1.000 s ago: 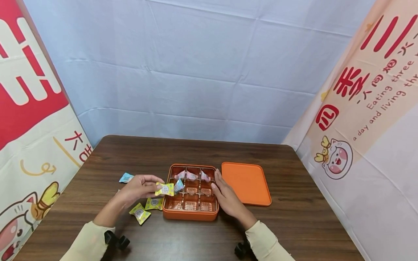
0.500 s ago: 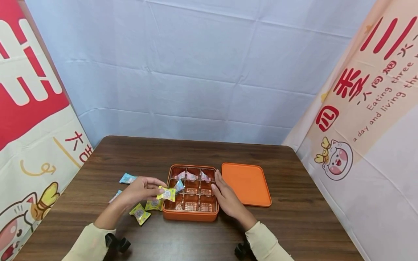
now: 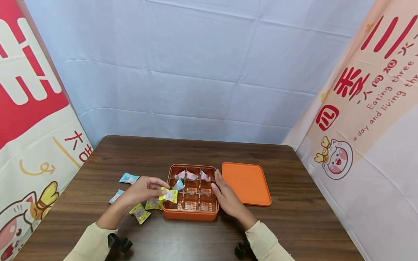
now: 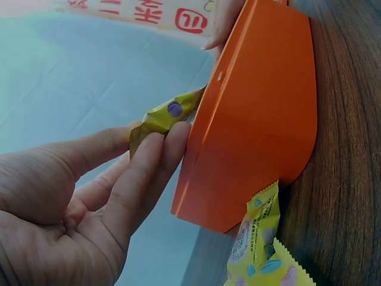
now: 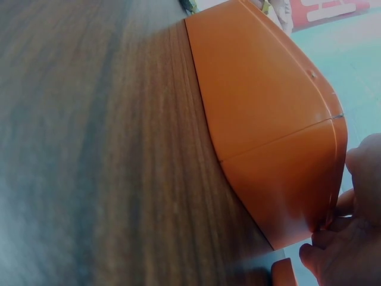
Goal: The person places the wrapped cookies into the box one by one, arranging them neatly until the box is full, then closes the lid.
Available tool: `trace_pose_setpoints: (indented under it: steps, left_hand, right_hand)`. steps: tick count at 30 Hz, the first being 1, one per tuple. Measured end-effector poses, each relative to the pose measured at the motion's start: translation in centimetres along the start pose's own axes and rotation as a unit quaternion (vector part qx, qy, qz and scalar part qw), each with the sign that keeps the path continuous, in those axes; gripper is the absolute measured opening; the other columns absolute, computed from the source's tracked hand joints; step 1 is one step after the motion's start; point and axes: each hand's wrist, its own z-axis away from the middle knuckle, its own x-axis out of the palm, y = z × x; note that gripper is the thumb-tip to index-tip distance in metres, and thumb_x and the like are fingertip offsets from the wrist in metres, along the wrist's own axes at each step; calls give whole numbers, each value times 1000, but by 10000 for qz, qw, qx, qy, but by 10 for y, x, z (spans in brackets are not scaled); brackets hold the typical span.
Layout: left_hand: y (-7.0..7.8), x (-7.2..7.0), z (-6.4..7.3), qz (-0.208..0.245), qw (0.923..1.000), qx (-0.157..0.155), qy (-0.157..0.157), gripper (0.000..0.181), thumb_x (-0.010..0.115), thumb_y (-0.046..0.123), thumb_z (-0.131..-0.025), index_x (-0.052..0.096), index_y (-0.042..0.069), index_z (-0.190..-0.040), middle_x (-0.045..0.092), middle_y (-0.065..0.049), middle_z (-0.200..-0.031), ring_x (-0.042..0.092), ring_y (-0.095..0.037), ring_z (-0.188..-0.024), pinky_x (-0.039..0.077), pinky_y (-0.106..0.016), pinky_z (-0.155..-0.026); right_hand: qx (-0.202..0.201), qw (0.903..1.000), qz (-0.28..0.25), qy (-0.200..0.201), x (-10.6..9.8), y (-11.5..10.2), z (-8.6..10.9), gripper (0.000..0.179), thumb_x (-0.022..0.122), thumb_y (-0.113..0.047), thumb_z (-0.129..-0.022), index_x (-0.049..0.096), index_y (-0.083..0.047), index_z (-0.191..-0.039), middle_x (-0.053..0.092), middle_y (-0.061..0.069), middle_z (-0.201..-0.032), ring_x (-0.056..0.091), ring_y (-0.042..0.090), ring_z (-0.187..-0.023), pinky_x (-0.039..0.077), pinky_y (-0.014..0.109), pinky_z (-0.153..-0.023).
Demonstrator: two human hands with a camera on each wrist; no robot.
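My left hand [image 3: 145, 190] pinches a yellow-wrapped candy [image 3: 169, 195] by one end, over the left front part of an orange box [image 3: 191, 216]. In the left wrist view the same candy [image 4: 169, 116] is between thumb and fingertips at the box rim. The box has a brown divided insert; pink-wrapped candies [image 3: 191, 175] lie in its back row and a blue-wrapped candy [image 3: 178, 185] in the left middle compartment. My right hand [image 3: 230, 199] rests against the box's right side, its fingers fairly straight. In the right wrist view those fingers [image 5: 357, 173] touch the box edge.
Two yellow-wrapped candies, a near one [image 3: 140, 214] and one by the box [image 3: 153, 204], lie left of the box on the wooden table [image 3: 183, 239]. Blue-wrapped candies [image 3: 128, 178] lie farther left. An orange lid [image 3: 246, 183] lies flat to the right.
My left hand has shifted slightly right and toward the front with the yellow candy, which is now over the box's left front compartments. My right hand has stayed in place.
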Motion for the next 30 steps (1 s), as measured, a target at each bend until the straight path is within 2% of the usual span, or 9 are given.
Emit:
trace_pose_setpoints:
  steps: [8, 15, 30]
  left_hand:
    - [3, 4, 0, -331, 9993, 184, 60, 32, 74, 23, -95, 71, 1, -119, 71, -8, -86, 70, -27, -84, 61, -46, -79]
    - [9, 7, -1, -580, 9975, 400, -38, 30, 74, 19, -95, 71, 0, -119, 72, -9, -87, 70, -30, -80, 61, -46, -77]
    - [19, 21, -5, -887, 9951, 425, 85, 26, 74, 13, -94, 72, -1, -116, 71, -8, -83, 62, -27, -68, 58, -48, -68]
  right_hand:
    - [18, 10000, 4, -2, 0, 0, 0, 64, 38, -40, -111, 20, -4, -160, 10, 3, -167, 16, 22, -153, 20, 47, -123]
    - [37, 10000, -4, -29, -1, 0, 0, 64, 37, -41, -111, 19, -4, -160, 9, 2, -167, 14, 20, -153, 20, 46, -123]
    - [41, 10000, -22, -42, -1, 1, 0, 63, 39, -39, -111, 19, -4, -160, 9, 2, -167, 15, 21, -153, 19, 45, -123]
